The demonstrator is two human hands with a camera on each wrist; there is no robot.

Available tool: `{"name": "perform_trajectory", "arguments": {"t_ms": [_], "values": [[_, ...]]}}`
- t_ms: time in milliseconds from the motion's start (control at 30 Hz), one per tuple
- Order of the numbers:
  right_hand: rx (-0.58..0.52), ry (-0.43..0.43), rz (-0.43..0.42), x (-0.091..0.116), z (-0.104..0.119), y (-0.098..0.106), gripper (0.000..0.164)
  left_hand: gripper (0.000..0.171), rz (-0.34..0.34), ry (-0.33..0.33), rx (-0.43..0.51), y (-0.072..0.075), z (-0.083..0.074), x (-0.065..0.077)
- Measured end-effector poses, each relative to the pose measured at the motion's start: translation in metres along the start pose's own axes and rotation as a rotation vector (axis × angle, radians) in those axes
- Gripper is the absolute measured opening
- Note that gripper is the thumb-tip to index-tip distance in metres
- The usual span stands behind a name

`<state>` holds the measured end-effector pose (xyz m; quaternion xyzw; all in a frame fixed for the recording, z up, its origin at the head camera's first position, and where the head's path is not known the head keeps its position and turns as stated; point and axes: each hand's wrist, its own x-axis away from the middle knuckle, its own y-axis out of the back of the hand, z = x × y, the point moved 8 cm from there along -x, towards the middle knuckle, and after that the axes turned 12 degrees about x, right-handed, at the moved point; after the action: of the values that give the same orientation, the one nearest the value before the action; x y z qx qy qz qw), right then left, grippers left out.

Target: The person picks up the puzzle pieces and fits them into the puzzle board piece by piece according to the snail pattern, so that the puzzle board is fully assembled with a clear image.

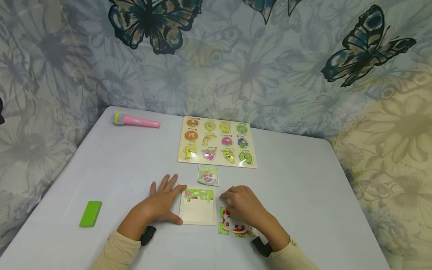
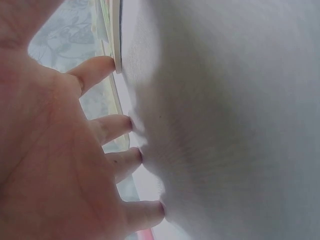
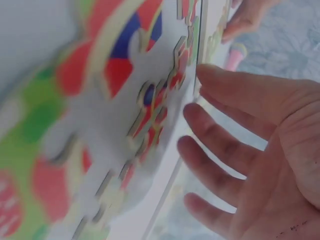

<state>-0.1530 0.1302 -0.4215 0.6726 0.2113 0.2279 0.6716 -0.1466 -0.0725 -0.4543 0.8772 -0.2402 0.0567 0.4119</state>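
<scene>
A small wooden puzzle tray lies before me, a strip of joined green pieces along its far side and bare wood below. My left hand is spread at its left edge, index finger at the far corner and thumb at the near one. In the left wrist view, the other fingertips rest on the table. To the right of the tray my right hand hovers over loose puzzle pieces, partly covering them. The right wrist view shows its fingers loosely bent with nothing between them.
Just beyond the tray lies a small picture card. Farther back is a wooden fruit board against the wall side. A pink toy microphone lies at the back left, and a green block at the left.
</scene>
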Motion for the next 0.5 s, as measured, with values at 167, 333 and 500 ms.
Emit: {"name": "perform_trajectory", "arguments": {"t_ms": [167, 333, 500], "values": [[-0.009, -0.015, 0.063, 0.010, -0.001, -0.005, 0.022, 0.104, -0.008, 0.002, -0.011, 0.005, 0.003, 0.001], [0.006, 0.005, 0.062, 0.011, 0.004, -0.008, 0.022, 0.103, -0.009, 0.007, -0.006, 0.006, 0.004, 0.002], [0.013, -0.017, 0.068, 0.013, 0.003, -0.009, 0.020, 0.103, 0.008, -0.006, 0.001, 0.002, 0.003, -0.001]]}}
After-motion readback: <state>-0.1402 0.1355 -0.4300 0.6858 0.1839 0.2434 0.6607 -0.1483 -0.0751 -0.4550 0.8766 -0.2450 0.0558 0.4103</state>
